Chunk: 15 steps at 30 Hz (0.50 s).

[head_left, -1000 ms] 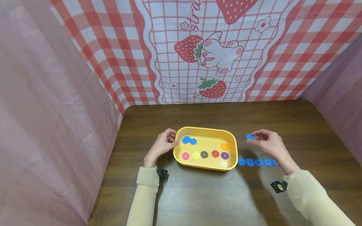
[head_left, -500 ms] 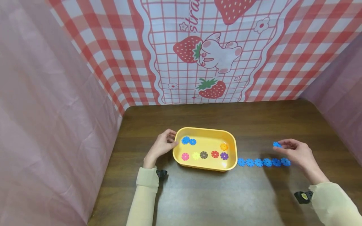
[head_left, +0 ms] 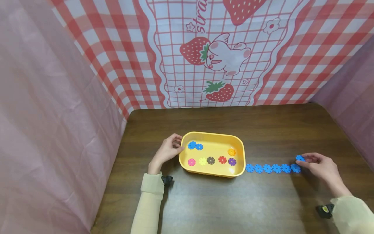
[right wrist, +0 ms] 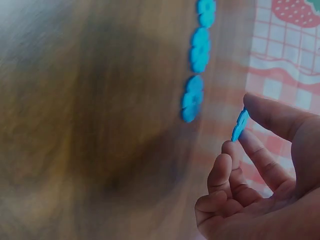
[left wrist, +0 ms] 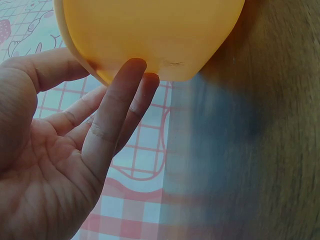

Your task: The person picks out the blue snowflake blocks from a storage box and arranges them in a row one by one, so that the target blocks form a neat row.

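My right hand (head_left: 324, 169) pinches a blue snowflake disc (head_left: 299, 158) between thumb and fingers, just above the right end of a row of blue snowflake discs (head_left: 276, 168) on the table. In the right wrist view the pinched disc (right wrist: 240, 125) stands on edge, apart from the row's end disc (right wrist: 192, 98). My left hand (head_left: 168, 150) holds the left end of a yellow plastic basin (head_left: 211, 173), thumb at the rim and fingertips against the outer wall (left wrist: 165, 35). Inside the basin lie blue discs (head_left: 192, 145) and single pink, yellow, brown, red, purple and orange ones.
The brown wooden table (head_left: 222, 201) extends around the basin and the row. A red-and-white checked strawberry cloth (head_left: 140, 65) hangs along its back edge. Pink curtains (head_left: 58, 113) close in the left and right sides.
My right hand has moved right and toward the front with the blue disc, from beside the basin to the row's right end. My left hand and the basin have stayed in place.
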Available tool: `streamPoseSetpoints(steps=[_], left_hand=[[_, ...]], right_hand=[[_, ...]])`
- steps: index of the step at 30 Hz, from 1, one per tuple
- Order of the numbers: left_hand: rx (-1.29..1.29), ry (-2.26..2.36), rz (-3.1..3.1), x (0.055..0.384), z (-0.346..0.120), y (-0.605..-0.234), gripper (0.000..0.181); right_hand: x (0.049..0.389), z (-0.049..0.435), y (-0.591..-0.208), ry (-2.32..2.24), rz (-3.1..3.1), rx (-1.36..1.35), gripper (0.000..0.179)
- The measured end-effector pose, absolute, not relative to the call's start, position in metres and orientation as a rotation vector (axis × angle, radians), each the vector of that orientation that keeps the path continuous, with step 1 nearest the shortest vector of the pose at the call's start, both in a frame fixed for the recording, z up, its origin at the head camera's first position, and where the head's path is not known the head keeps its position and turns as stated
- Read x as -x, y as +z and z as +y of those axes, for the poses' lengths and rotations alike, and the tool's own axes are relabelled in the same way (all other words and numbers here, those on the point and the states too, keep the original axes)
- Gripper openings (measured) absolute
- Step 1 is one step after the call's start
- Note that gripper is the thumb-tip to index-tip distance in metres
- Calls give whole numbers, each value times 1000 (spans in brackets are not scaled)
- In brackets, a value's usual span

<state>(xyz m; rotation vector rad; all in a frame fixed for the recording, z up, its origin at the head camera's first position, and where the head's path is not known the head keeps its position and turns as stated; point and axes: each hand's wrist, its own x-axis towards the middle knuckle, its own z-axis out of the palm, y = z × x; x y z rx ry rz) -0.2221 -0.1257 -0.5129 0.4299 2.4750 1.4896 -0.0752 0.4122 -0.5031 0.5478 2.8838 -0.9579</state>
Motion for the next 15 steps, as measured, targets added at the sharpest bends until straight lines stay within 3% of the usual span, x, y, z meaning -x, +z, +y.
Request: streamPoseSetpoints(steps=[15], left_hand=[[-437,1486,2478,222,-126,-513,35]], right_hand=[[66,431,-516,-879,2853,-563,60]])
